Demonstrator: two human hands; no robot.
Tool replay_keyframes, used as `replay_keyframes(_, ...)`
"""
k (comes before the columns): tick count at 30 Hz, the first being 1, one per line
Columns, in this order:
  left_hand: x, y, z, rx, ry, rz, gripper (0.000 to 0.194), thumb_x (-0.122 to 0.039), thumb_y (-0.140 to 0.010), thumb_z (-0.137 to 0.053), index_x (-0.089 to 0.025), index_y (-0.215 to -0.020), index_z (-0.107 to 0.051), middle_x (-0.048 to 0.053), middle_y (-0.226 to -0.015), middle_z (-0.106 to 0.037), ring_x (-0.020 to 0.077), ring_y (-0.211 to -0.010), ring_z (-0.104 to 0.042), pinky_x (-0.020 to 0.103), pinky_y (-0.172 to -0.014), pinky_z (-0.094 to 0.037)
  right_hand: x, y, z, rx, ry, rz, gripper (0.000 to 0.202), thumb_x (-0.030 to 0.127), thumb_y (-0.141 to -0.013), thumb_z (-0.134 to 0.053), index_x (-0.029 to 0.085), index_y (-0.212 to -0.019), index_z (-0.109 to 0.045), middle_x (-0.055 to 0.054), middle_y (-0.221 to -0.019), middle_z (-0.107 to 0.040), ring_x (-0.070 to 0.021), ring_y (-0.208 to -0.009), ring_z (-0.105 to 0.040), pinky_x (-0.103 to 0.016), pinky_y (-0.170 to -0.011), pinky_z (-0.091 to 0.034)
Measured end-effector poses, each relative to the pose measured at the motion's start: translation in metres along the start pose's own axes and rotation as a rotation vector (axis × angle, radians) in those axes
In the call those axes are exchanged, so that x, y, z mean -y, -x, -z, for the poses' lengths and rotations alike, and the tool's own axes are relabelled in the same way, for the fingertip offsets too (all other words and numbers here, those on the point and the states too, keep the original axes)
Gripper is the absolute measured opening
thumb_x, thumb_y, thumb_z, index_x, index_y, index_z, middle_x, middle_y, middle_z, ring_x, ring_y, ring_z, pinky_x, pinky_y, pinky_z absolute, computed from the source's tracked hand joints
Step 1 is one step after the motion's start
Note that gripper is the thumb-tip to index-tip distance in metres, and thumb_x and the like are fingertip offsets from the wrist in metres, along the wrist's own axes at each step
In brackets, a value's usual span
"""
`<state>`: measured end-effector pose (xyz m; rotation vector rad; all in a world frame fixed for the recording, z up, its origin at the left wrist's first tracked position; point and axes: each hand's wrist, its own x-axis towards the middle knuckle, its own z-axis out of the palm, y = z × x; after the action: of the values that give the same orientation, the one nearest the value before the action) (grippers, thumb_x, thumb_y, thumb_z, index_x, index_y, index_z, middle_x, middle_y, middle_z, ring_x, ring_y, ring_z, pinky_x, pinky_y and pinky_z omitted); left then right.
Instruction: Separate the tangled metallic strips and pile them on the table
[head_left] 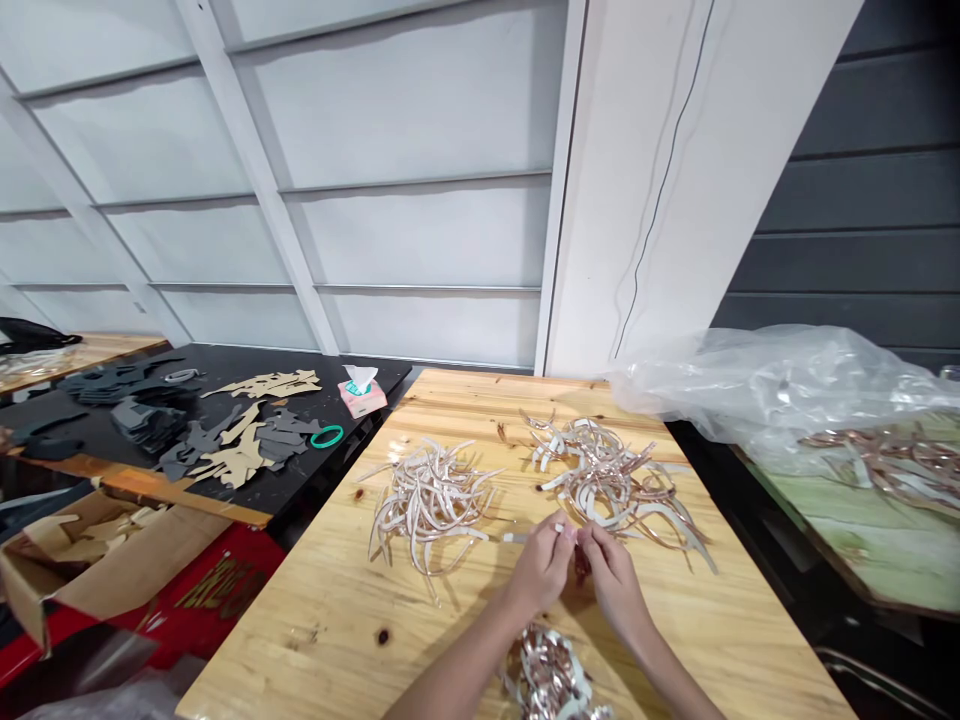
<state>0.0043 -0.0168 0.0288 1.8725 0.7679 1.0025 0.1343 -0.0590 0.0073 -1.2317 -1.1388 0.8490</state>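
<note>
My left hand point(544, 562) and my right hand point(610, 568) meet above the wooden table, both closed in a pinch. Between their fingertips is a thin strip point(560, 527), pale and mostly covered by the fingers; a darker coppery part shows just below them. Left of my hands lies a loose pile of shiny rose-gold and white strips point(431, 500). Behind them and to the right spreads a second tangle of curved strips point(600, 475). A third heap of crumpled metallic strips point(551, 675) sits close to me, between my forearms.
The wooden table point(337, 630) borders a black table point(247, 365) with grey and beige cut pieces point(232, 465), a tissue box point(363, 395) and a green tape ring point(327, 436). Clear plastic sheeting point(772, 375) and more strips lie at right. An open cardboard box point(142, 570) stands low left.
</note>
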Motion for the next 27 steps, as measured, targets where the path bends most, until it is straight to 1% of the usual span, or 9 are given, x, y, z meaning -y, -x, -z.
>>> replay_keyframes(3,0.001,-0.002,0.0,-0.021,-0.04,0.005,0.038,-0.044,-0.104,-0.032,-0.02,-0.075,-0.041,0.0,-0.072,-0.045,0.016,-0.072,-0.048,0.029,-0.073,-0.037,-0.002,0.002,-0.001,0.018,0.03,0.0,0.042,0.057,-0.095,-0.054,0.021,-0.073,-0.056,0.0,-0.063,-0.053,-0.0167,-0.058,-0.047,-0.028,-0.054,-0.038)
replay_keyframes(6,0.001,-0.004,0.002,0.001,-0.062,0.003,0.038,-0.042,-0.104,-0.032,-0.02,-0.076,-0.042,0.0,-0.073,-0.046,0.0158,-0.072,-0.048,0.029,-0.072,-0.037,-0.006,0.003,-0.002,0.041,0.034,0.006,0.039,0.055,-0.095,-0.054,0.021,-0.076,-0.057,0.0,-0.064,-0.053,-0.0165,-0.058,-0.047,-0.027,-0.055,-0.039)
replay_keyframes(9,0.001,-0.005,0.003,0.029,-0.092,0.006,0.037,-0.043,-0.103,-0.033,-0.02,-0.077,-0.044,0.001,-0.073,-0.048,0.0161,-0.071,-0.049,0.028,-0.07,-0.037,-0.008,0.003,-0.003,0.058,0.005,0.016,0.039,0.055,-0.094,-0.056,0.021,-0.074,-0.055,0.002,-0.063,-0.051,-0.0149,-0.056,-0.045,-0.026,-0.053,-0.038)
replay_keyframes(15,0.008,-0.006,-0.002,-0.003,-0.092,0.062,0.039,-0.044,-0.103,-0.032,-0.019,-0.078,-0.049,0.001,-0.069,-0.05,0.0161,-0.067,-0.049,0.028,-0.067,-0.035,-0.01,0.002,-0.005,0.061,-0.088,-0.082,0.044,0.06,-0.091,-0.058,0.022,-0.071,-0.05,0.004,-0.056,-0.045,-0.0129,-0.047,-0.042,-0.025,-0.045,-0.035)
replay_keyframes(18,0.009,-0.006,-0.006,-0.036,-0.004,0.069,0.044,-0.047,-0.103,-0.032,-0.018,-0.074,-0.048,0.0,-0.069,-0.05,0.0146,-0.067,-0.048,0.028,-0.067,-0.035,-0.008,0.002,-0.004,0.075,-0.086,-0.057,0.042,0.057,-0.091,-0.06,0.022,-0.071,-0.051,0.004,-0.057,-0.046,-0.0124,-0.048,-0.042,-0.024,-0.046,-0.035)
replay_keyframes(20,0.01,-0.006,-0.008,-0.056,0.09,0.102,0.047,-0.051,-0.102,-0.033,-0.018,-0.073,-0.047,-0.001,-0.067,-0.047,0.0132,-0.065,-0.045,0.027,-0.065,-0.035,-0.006,0.002,-0.002,0.082,-0.065,-0.028,0.04,0.055,-0.092,-0.06,0.021,-0.072,-0.052,0.003,-0.059,-0.047,-0.0124,-0.049,-0.043,-0.024,-0.046,-0.035)
replay_keyframes(25,0.017,-0.007,-0.014,-0.125,0.338,0.239,0.052,-0.064,-0.096,-0.041,-0.016,-0.076,-0.05,-0.001,-0.066,-0.048,0.0124,-0.064,-0.047,0.026,-0.062,-0.038,-0.003,0.002,0.001,0.135,-0.079,-0.027,0.037,0.052,-0.094,-0.057,0.021,-0.075,-0.053,0.002,-0.066,-0.051,-0.0126,-0.051,-0.044,-0.025,-0.048,-0.035)
replay_keyframes(27,0.022,-0.008,-0.018,-0.162,0.425,0.302,0.055,-0.069,-0.092,-0.045,-0.016,-0.075,-0.051,-0.002,-0.064,-0.048,0.012,-0.062,-0.047,0.026,-0.061,-0.038,-0.002,0.001,0.002,0.145,-0.08,0.006,0.037,0.051,-0.095,-0.056,0.021,-0.074,-0.053,0.001,-0.066,-0.051,-0.0133,-0.053,-0.044,-0.026,-0.05,-0.036)
